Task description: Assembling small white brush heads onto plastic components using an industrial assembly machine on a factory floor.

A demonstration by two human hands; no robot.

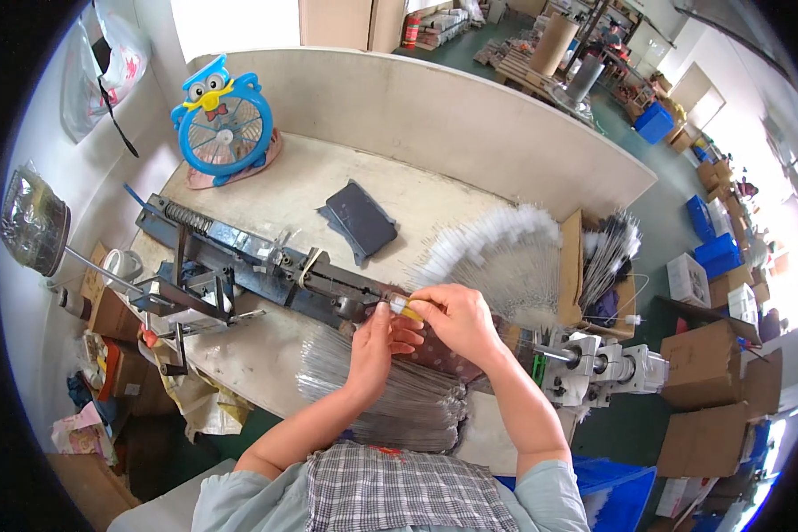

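My right hand pinches a small yellow-and-white cylindrical piece at the end of a long dark metal bench device. Beside it is my left hand, thumb raised near the piece and fingers apart, with nothing visible in its grasp. Under my forearms lies a thick bundle of thin metal wires. Beyond my right hand, thin wire brushes with white bristle tips fan out across the bench. A dark spotted cloth shows below my hands.
A dark phone lies behind the device. A blue cartoon fan stands far left, near a crank frame. Right of my hands sits a motorised spindle unit, with a cardboard box of brushes behind it. A low partition edges the bench.
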